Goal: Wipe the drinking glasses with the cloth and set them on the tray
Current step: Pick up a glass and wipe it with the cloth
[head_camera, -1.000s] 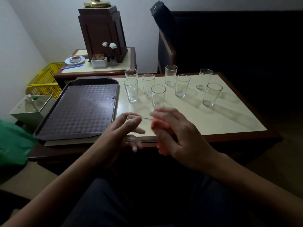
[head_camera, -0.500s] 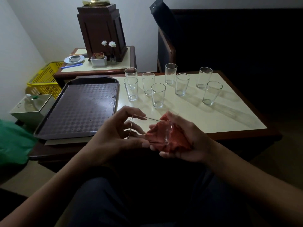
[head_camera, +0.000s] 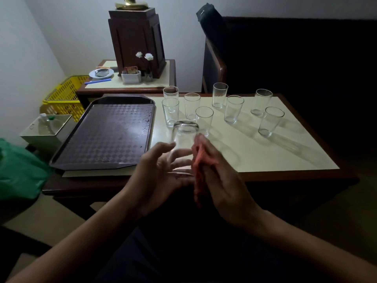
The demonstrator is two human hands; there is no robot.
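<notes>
Over the table's front edge my left hand (head_camera: 161,170) holds a clear drinking glass (head_camera: 183,144) upside down, its base pointing up and away. My right hand (head_camera: 222,180) presses a red cloth (head_camera: 199,176) against the glass's right side. Several more clear glasses (head_camera: 233,109) stand upright in a loose group on the cream tabletop (head_camera: 285,156) beyond my hands. The dark brown tray (head_camera: 110,135) lies to the left of them with nothing on it but a few water drops.
A side table (head_camera: 130,84) behind the tray carries a dark wooden box, a small dish, a blue pen and white flowers. A yellow basket (head_camera: 65,97) and a pale bin (head_camera: 49,129) stand at the left, a green bag (head_camera: 18,172) nearer. A dark chair stands behind the table.
The glass has turned from lying sideways between my hands to base-up. My right hand has swung from cupping the cloth under it to pressing the cloth on its side.
</notes>
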